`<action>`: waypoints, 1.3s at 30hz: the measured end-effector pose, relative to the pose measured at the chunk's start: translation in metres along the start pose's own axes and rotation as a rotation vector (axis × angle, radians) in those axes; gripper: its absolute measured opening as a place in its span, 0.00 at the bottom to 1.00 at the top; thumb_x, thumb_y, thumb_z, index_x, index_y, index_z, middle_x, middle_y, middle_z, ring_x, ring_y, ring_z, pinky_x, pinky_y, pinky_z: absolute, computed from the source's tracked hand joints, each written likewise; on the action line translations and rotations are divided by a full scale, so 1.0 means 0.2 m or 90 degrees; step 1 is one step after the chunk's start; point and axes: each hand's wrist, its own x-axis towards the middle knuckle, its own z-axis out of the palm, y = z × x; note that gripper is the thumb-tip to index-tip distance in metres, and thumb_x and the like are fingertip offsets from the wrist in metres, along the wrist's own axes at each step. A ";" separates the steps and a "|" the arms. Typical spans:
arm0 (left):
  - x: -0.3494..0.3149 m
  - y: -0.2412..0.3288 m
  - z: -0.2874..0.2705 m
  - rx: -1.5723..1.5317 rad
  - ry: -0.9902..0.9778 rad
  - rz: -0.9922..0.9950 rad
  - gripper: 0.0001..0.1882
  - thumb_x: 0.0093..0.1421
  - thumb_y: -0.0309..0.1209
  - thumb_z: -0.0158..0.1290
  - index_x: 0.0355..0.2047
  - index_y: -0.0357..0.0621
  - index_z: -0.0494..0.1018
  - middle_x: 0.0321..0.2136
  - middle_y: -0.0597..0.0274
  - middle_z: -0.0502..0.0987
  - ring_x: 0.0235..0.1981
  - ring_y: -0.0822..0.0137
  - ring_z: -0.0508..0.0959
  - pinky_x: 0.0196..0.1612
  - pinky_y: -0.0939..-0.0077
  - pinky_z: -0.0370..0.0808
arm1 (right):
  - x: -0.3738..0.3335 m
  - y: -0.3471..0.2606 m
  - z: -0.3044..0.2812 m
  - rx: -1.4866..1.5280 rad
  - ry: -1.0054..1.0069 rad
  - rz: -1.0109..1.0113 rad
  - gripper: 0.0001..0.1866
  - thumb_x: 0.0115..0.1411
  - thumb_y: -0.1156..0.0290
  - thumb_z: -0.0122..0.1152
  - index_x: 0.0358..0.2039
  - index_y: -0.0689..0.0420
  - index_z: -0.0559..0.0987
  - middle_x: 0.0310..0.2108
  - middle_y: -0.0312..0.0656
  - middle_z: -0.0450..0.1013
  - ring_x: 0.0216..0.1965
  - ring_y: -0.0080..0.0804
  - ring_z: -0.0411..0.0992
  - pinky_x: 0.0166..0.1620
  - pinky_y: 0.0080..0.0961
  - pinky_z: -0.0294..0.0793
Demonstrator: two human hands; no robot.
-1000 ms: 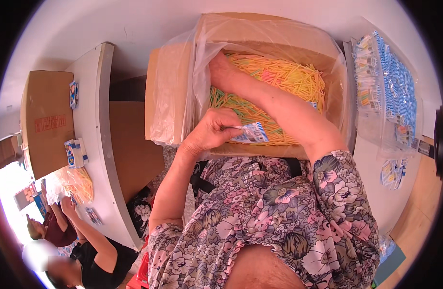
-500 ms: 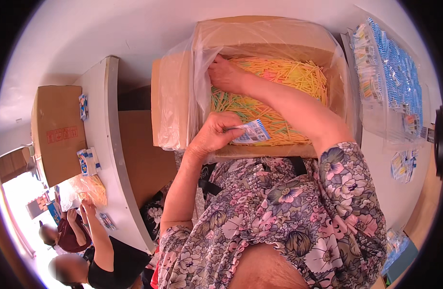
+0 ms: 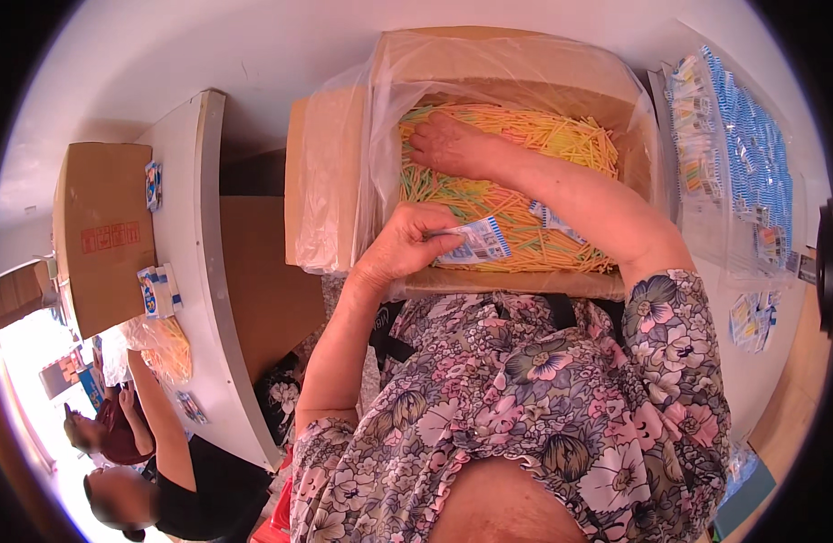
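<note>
Box (image 3: pixel 525 63): open cardboard, with a clear liner (image 3: pixel 326 190).
Tub (image 3: pixel 729 260): clear, right of the box, holding rows of blue-and-white packets (image 3: pixel 751 145).
Sticks (image 3: pixel 566 136): yellow, orange and green, heaped in the box.
Right hand (image 3: pixel 448 147): palm down on the sticks, far left; cannot tell whether its fingers grasp any.
Left hand (image 3: pixel 407 240): near left, fingers pinching the small packet (image 3: pixel 480 242) above the near sticks.
Loose packet (image 3: pixel 550 220): on the sticks, partly behind the right forearm (image 3: pixel 588 199).

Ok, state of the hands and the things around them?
Brown cardboard box: open.
Clear plastic liner: draped over its edges.
Thin yellow, orange, green sticks: loose, heaped inside.
Left hand: fingers closed on flat blue-and-white packet.
Right hand: palm down over the sticks, grip hidden.
Clear plastic bin: holding similar packets.
</note>
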 end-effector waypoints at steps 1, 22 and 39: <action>0.00 0.00 0.00 -0.002 -0.002 0.005 0.04 0.50 0.19 0.57 0.26 0.34 0.73 0.18 0.61 0.69 0.23 0.68 0.68 0.27 0.75 0.66 | 0.01 0.01 -0.01 -0.018 -0.008 -0.035 0.06 0.51 0.68 0.53 0.29 0.50 0.76 0.36 0.34 0.69 0.45 0.30 0.65 0.46 0.32 0.62; -0.01 -0.05 -0.01 0.030 0.003 0.031 0.04 0.52 0.21 0.56 0.26 0.33 0.72 0.19 0.62 0.70 0.24 0.69 0.68 0.29 0.75 0.66 | 0.04 0.07 0.01 1.421 0.225 0.706 0.08 0.62 0.66 0.54 0.32 0.57 0.72 0.23 0.36 0.70 0.26 0.27 0.71 0.28 0.29 0.75; 0.03 0.05 0.00 -0.228 -0.064 -0.172 0.06 0.54 0.23 0.56 0.33 0.35 0.76 0.25 0.71 0.74 0.32 0.78 0.71 0.36 0.81 0.68 | -0.19 -0.28 -0.43 1.446 0.362 0.522 0.16 0.68 0.58 0.40 0.31 0.57 0.69 0.40 0.51 0.75 0.45 0.38 0.73 0.47 0.30 0.73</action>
